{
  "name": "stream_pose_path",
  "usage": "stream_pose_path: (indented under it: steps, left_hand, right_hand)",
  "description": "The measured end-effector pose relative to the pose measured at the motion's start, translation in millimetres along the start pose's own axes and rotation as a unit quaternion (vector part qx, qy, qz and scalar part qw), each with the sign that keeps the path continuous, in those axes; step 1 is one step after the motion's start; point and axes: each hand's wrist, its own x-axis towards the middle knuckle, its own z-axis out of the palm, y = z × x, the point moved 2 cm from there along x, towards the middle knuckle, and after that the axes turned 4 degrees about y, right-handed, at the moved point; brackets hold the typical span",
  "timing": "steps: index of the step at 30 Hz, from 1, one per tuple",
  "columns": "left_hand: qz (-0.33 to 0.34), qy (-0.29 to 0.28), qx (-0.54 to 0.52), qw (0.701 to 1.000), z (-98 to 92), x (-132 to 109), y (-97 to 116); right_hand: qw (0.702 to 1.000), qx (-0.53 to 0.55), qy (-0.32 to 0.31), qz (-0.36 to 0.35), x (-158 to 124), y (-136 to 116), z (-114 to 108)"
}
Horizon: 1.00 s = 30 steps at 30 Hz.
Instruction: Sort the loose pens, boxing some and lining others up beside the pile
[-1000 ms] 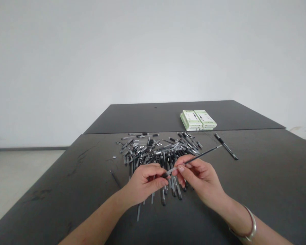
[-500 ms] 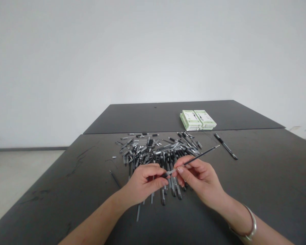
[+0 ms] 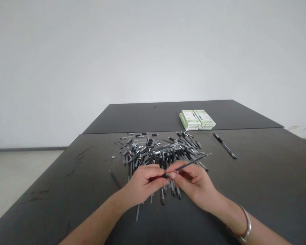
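Pinched in my right hand is a thin dark pen refill, which slants up to the right past the fingers. My left hand is closed on a dark pen part; only a short end of it shows, the rest being covered by the fingers. The fingertips of both hands almost meet, and the joint between the two parts is hidden there. Under and behind the hands spreads a pile of pens and loose pen parts, among them clear barrels, black grips and small tips.
Green-and-white boxes are stacked on the far part of the dark table. A single capped pen lies right of the pile. One dark thin stick is left of my left hand, near a small pale tip.
My right hand has moved left and slightly down toward my left hand, bringing the refill with it. The pale piece between the hands is now mostly covered. My left hand stays nearly still.
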Motion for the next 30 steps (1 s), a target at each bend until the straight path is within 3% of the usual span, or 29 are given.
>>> stream_pose_path:
  steps: [5,9,11,16,21,24,26,28,30]
  left_hand:
    - [-0.018,-0.008,0.004,1.0,0.2,-0.8,-1.4]
    - [-0.034,-0.01,0.014,0.999,-0.3,-1.2,-1.5]
    - [-0.034,-0.011,0.019,0.999,0.0,-1.0,-1.4]
    - [-0.015,-0.001,0.018,1.0,2.5,0.2,-1.6]
    - [-0.024,0.0,0.001,1.0,3.4,0.4,-0.8]
    - [-0.033,0.003,0.03,0.999,1.9,1.0,-0.8]
    - [-0.038,0.015,0.049,0.998,1.1,1.0,-1.7]
    - [-0.051,0.029,0.044,0.997,1.3,0.1,-3.6]
    - [-0.072,0.041,0.018,0.996,2.5,-1.6,-5.8]
  right_hand:
    - [0.995,0.099,-0.012,0.03,-0.1,1.5,-1.4]
    - [0.989,0.137,0.056,0.011,-0.8,5.1,-10.7]
    - [0.993,0.095,0.063,0.016,-1.2,4.8,-12.3]
    - [0.994,-0.091,-0.014,-0.054,-1.0,-6.1,-3.7]
    - [0.983,-0.154,-0.057,-0.083,-0.5,-8.3,0.0]
    - [0.98,-0.183,-0.001,-0.075,9.6,-1.3,-20.9]
    - [0.965,-0.232,0.113,-0.055,22.4,10.6,-49.9]
    - [0.915,-0.344,0.208,-0.042,35.8,28.0,-83.9]
    - [0.864,-0.449,0.225,-0.017,46.7,49.3,-114.0]
